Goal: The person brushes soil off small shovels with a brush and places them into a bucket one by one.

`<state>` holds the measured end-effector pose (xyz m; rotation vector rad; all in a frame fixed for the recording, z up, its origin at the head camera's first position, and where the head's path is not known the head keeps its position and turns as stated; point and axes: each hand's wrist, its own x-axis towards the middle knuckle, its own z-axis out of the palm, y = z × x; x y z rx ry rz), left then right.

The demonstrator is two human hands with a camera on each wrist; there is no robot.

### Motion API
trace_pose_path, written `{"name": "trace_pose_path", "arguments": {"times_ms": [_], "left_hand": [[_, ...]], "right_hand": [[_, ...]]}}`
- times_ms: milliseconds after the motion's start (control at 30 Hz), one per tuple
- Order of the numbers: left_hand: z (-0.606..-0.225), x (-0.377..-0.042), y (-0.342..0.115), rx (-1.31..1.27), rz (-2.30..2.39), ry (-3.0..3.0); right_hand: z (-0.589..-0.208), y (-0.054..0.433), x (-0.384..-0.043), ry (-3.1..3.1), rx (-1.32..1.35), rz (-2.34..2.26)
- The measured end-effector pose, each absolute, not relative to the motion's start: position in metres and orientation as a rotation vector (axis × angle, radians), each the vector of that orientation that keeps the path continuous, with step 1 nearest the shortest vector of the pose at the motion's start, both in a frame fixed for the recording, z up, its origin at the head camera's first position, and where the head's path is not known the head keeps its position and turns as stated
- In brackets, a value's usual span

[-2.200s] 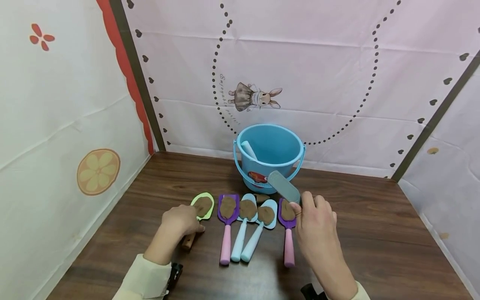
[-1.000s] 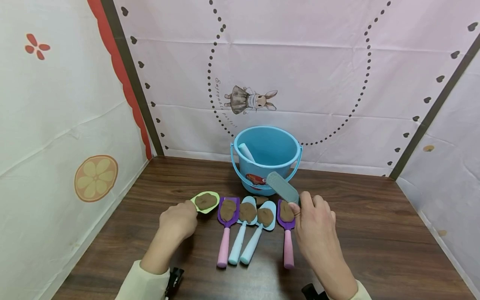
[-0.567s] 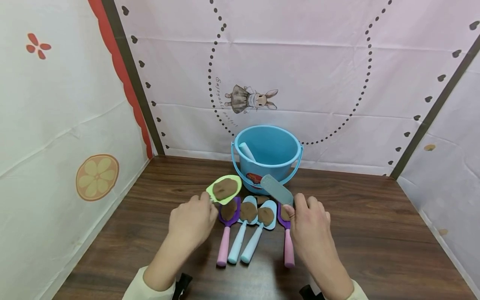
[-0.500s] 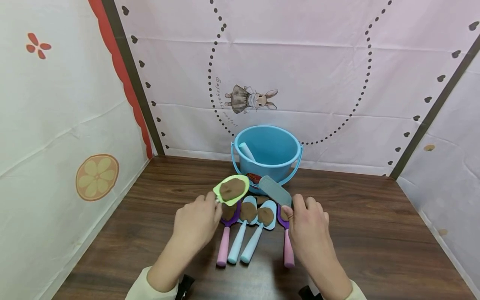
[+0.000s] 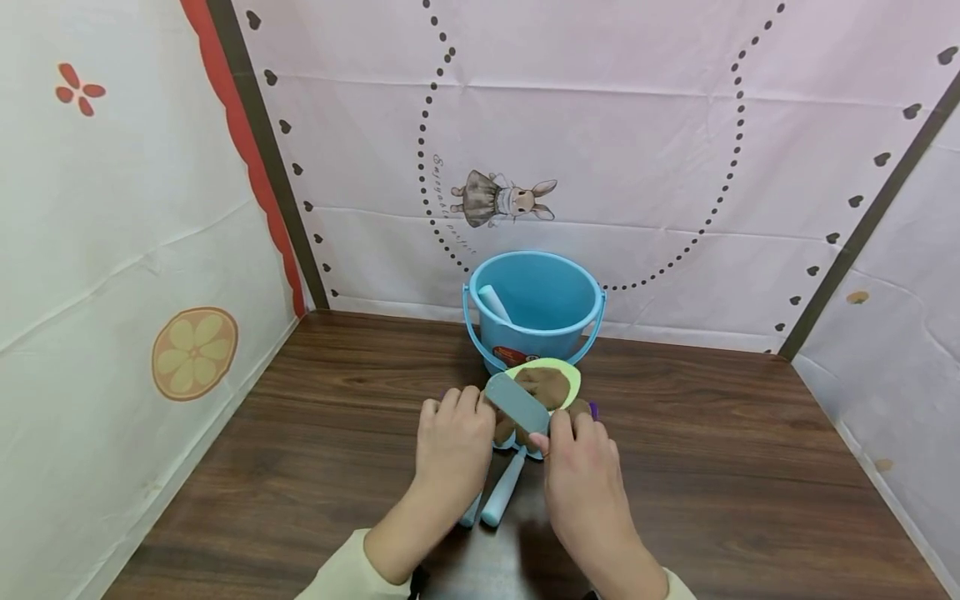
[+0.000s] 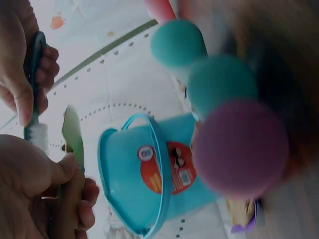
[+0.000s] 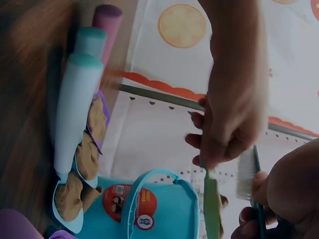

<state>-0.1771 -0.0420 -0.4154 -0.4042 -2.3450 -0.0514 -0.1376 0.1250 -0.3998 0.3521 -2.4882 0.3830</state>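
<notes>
My left hand (image 5: pixel 456 446) grips the wooden handle (image 6: pixel 70 204) of a small lime-green shovel (image 5: pixel 567 377), which carries a patty of brown, sand-like stuff (image 5: pixel 542 386). In my right hand (image 5: pixel 588 492) is a grey-green brush (image 5: pixel 516 402); its white bristles (image 7: pixel 245 174) show in both wrist views. From the head, the brush crosses over the shovel, overlapping its left side. In the right wrist view, the bristles stand beside the shovel's blade. Both tools are held above several small shovels, such as one with a pale blue handle (image 5: pixel 504 490), partly hidden by my hands.
A light blue bucket (image 5: pixel 525 337) stands behind the tools against the printed cloth wall (image 5: pixel 645 167), a pale handle (image 5: pixel 495 304) leaning inside it. Brown lumps (image 7: pixel 70 199) lie on the small shovels. Their handle ends, including a pink one (image 7: pixel 107 20), point toward the wearer.
My left hand took up the green shovel from the left of the row, lifted it and carried it right. My right hand has moved slightly left with the brush, which now overlaps the shovel.
</notes>
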Motion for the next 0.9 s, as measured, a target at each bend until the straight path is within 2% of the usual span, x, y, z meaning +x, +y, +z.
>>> {"name": "trace_pose_path", "arguments": {"times_ms": [367,900], "left_hand": [[-0.42,-0.182,-0.028,-0.279,-0.092,-2.17],[-0.426,-0.185,-0.024,-0.306,-0.173,-2.222]], "right_hand": [[-0.405,0.123,-0.139,-2.454,0.269,0.356],[-0.413,0.143,-0.164,-2.513,0.079,0.247]]}}
